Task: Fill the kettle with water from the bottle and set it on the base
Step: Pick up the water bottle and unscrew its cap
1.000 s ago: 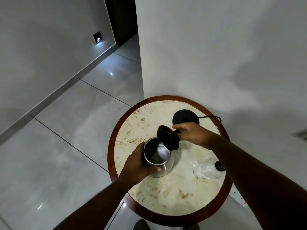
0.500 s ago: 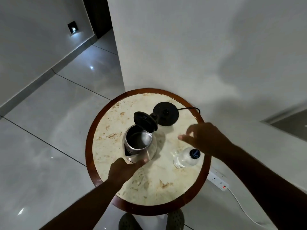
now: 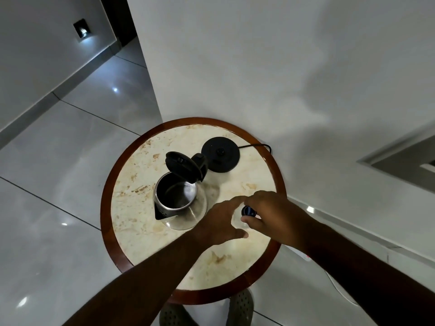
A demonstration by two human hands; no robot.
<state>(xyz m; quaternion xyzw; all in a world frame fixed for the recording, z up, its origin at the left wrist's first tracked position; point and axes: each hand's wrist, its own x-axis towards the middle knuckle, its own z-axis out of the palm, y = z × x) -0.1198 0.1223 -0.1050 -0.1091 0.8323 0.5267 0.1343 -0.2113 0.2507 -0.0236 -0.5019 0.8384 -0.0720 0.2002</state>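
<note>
A steel kettle (image 3: pixel 179 198) stands in the middle of the round marble table (image 3: pixel 141 231), its black lid (image 3: pixel 182 169) flipped up and the inside showing. The black base (image 3: pixel 220 157) lies behind it to the right, apart from the kettle, with its cord running off the table's edge. A clear water bottle with a dark cap (image 3: pixel 248 211) stands at the right of the kettle, mostly hidden by my hands. My left hand (image 3: pixel 219 222) wraps the bottle's body from the left. My right hand (image 3: pixel 273 215) holds it near the cap from the right.
The table has a raised wooden rim (image 3: pixel 106 208) and stands against a white wall corner. A white power strip (image 3: pixel 306 255) lies on the tiled floor at the right. My shoes (image 3: pixel 240 307) show under the near edge.
My right hand let go of the kettle lid, which stays up, and went to the bottle. My left hand left the kettle and moved right onto the bottle.
</note>
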